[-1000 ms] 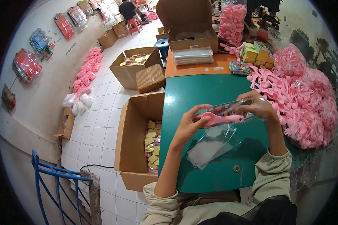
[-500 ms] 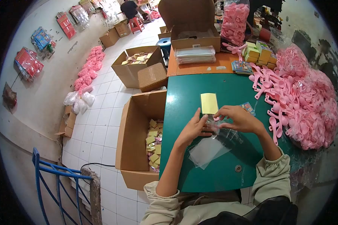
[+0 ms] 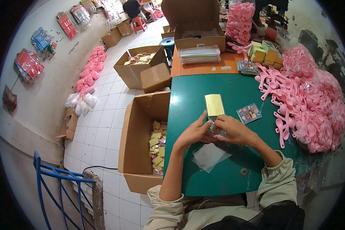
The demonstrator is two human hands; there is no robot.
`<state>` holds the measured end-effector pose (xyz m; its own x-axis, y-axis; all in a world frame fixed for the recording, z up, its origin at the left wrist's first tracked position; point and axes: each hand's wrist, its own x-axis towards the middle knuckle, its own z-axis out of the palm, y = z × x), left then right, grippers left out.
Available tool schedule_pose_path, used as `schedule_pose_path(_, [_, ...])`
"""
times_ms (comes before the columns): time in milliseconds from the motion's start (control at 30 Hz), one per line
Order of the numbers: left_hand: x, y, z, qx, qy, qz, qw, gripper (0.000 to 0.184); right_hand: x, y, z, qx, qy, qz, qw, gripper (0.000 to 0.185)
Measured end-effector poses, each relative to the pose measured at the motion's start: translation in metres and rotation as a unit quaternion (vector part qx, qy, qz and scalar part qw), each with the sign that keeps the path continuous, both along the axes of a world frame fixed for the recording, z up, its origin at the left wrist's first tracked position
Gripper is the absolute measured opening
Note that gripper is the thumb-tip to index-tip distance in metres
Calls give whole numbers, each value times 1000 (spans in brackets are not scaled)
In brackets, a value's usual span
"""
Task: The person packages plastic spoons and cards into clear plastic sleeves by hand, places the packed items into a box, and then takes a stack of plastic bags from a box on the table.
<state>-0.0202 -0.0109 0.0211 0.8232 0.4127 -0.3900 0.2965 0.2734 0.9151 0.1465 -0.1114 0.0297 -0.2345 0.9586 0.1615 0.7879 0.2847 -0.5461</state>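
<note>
Yellow paper [image 3: 214,105] lies between the middle and far edge of our green surface [image 3: 187,92]. At its near end, our right grip [image 3: 220,128] bends inward, fingers curled; our left grip [image 3: 195,134] faces it, index finger stretched out beside the paper's near left corner. Whether either is clamped on anything, we cannot tell. Clear plastic [image 3: 210,156] lies closer to our edge; pink spoons [image 3: 280,128] heap along the right edge.

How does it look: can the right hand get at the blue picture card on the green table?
Probably yes: the right hand is close to the blue picture card, and nothing seems to lie between them, though it is busy near the yellow card.
</note>
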Motion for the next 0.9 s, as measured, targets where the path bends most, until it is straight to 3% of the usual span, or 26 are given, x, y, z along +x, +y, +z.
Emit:
schedule_pose_path(333, [6,-1,-3,-11,-21,58,998,62,-9,0,-9,103,-49,-14,993,16])
schedule_pose_path(467, [13,10,-34,21,-63,73,995,65,-13,1,-13,138,-82,-10,987,15])
schedule_pose_path(667, [17,12,-48,100,-53,91,989,70,5,-5,-3,-34,124,36,991,14])
schedule_pose_path(767, [14,7,-29,5,-89,102,991,73,25,-29,22,8,165,3,986,12])
schedule_pose_path(900, [13,8,-30,24,-78,75,994,72,82,-101,78,25,328,-152,932,12])
